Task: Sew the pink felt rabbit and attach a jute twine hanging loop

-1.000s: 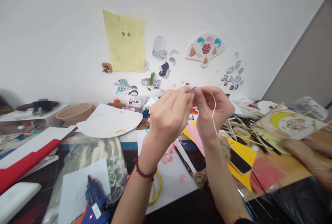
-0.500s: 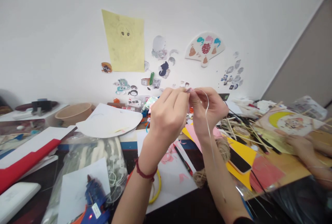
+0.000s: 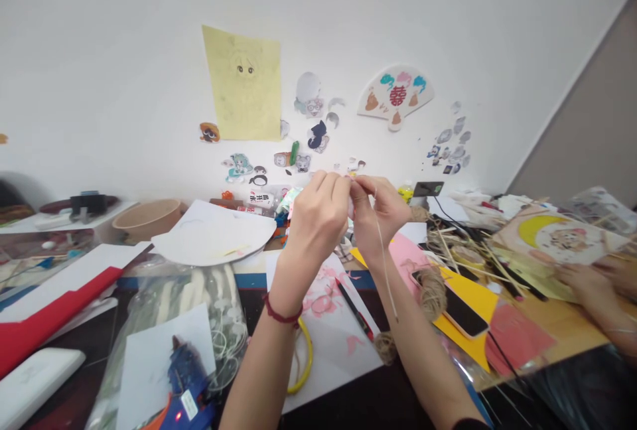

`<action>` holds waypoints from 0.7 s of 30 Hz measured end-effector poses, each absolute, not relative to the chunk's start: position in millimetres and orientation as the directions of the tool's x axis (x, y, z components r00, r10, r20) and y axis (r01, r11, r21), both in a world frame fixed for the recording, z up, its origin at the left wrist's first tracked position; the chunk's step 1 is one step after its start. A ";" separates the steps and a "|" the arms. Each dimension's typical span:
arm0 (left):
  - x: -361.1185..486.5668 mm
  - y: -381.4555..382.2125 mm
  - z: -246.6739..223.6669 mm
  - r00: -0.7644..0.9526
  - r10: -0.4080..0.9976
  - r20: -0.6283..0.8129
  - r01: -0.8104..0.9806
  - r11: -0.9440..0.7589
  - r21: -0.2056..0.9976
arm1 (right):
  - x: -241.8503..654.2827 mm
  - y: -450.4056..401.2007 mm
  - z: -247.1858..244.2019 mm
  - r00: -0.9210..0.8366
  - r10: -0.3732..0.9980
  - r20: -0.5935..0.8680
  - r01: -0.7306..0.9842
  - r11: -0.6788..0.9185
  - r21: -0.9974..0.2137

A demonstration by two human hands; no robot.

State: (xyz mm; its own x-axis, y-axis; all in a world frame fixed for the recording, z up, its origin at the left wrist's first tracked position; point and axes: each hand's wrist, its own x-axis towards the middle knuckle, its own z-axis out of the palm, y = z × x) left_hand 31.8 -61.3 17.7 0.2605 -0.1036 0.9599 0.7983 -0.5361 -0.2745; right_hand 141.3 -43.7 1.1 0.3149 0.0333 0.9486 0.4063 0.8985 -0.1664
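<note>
- left hand [image 3: 318, 214] is curling nearly shut, can't tell what it's gripping
- right hand [image 3: 381, 214] is pinching white string [image 3: 382, 244], which is dangling past the wrist
- wall fan [image 3: 397, 95] is sporting a red 囍
- bottle [image 3: 262, 200] label is reading 开水, sideways lol

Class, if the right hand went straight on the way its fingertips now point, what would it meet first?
Probably the left hand: the right hand's fingertips point across at it. They look almost together, though overlap and depth hide any gap.
</note>
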 end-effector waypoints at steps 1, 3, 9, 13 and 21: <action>31.3 -61.1 17.7 0.271 -0.106 0.957 0.799 -0.530 -0.285 | 141.1 -44.0 1.1 0.311 0.019 0.950 0.417 0.896 -0.155; 30.4 -60.7 17.8 0.289 -0.114 0.951 0.793 -0.528 -0.304 | 140.8 -44.3 0.8 0.301 -0.004 0.954 0.437 0.889 -0.134; 29.0 -62.0 19.9 0.275 -0.146 0.950 0.749 -0.587 -0.307 | 141.1 -44.5 0.8 0.240 -0.114 0.964 0.523 0.852 -0.030; 32.1 -65.7 22.6 0.174 -0.177 0.969 0.689 -0.681 -0.249 | 142.9 -49.1 3.9 0.301 -0.072 0.951 0.466 0.881 -0.080; 32.5 -72.2 26.1 0.143 -0.166 0.976 0.677 -0.703 -0.218 | 146.4 -61.8 8.2 0.370 0.192 0.909 0.266 0.916 -0.302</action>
